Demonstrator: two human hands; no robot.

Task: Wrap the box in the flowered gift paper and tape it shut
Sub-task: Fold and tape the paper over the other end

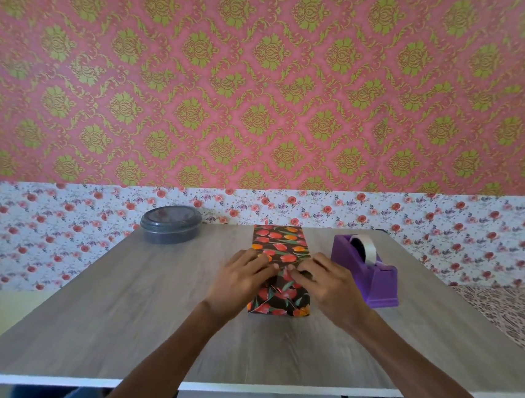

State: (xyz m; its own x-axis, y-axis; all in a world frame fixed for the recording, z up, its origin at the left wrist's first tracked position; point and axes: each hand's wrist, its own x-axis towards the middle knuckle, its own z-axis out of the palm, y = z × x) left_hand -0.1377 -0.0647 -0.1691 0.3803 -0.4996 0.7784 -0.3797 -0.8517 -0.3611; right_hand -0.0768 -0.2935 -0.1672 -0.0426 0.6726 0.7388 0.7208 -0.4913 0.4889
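And here is the box [279,245], a long rectangular block lying lengthwise away from the person in the middle of the table [117,297]. It is fully covered in the gift paper [280,300], glossy and dark with red and orange blooms and green leaves. On the near end the paper shows sharp diagonal creases, folded into triangular flaps.

Both hands meet at the near top edge, fingertips almost touching. The left hand [241,277] lies over the corner with bent fingers pressing the paper down. The right hand [326,285] nips the fold between thumb and fingertips, right at the middle of the edge.

Just beside the box on the right stands the tape dispenser [371,283], chunky purple plastic with a sloped nose, carrying a tape roll [367,246] of clear, shiny tape. Off to the left, at the far side, sits a round container [170,225], grey translucent plastic with a lid on.

The tabletop is matte grey wood grain with a thin white front edge and dark legs below. Behind it the wall wears pink wallpaper [265,87] with a repeating green-gold damask motif. Beneath that is a white band [43,226] scattered with small red and pink roses. At far right lies a spotted brownish cloth [506,312].
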